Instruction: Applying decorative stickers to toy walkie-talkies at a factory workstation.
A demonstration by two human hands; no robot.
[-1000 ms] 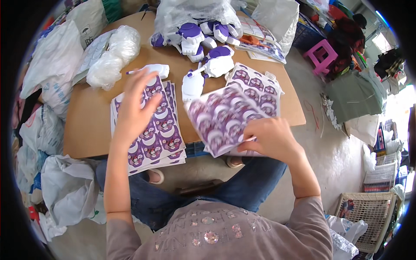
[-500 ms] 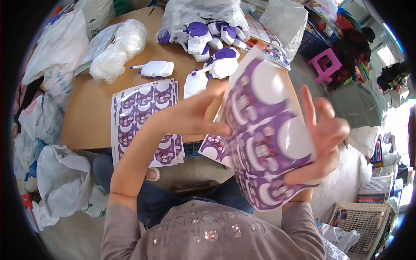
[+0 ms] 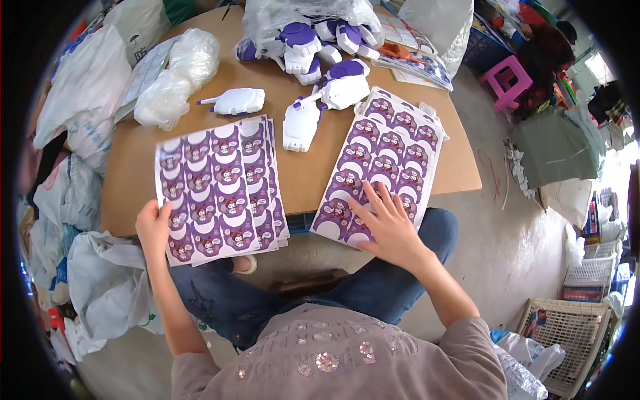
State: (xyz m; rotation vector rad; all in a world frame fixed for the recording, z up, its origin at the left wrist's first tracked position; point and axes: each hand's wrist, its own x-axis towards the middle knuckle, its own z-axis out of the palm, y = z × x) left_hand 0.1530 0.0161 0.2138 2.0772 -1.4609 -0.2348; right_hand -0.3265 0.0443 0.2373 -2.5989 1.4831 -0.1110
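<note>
My left hand (image 3: 155,229) is closed on the left edge of a purple sticker sheet (image 3: 203,193) with rows of cartoon figures and white crescents. That sheet lies over the left stack of similar sheets (image 3: 265,180), shifted leftward so the stack's right side shows. On the right stack of sticker sheets (image 3: 387,157), my right hand (image 3: 390,223) rests flat with fingers spread, near its lower edge. Both stacks overhang the table's near edge. Beyond them lie white plastic shells with purple parts, among them a single one (image 3: 239,101) and another (image 3: 301,125) between the stacks.
The brown table (image 3: 137,180) holds a clear bag (image 3: 313,15) spilling several white-and-purple pieces, crumpled plastic wrap (image 3: 177,80) and printed sheets with an orange-handled tool (image 3: 400,52). White sacks (image 3: 80,87) crowd the left. A pink stool (image 3: 507,81) and wicker basket (image 3: 560,343) stand right.
The sheet raised between my hands is no longer in the air. My left hand has moved left, to a sheet over the left stack; my right has lowered onto the right stack.
</note>
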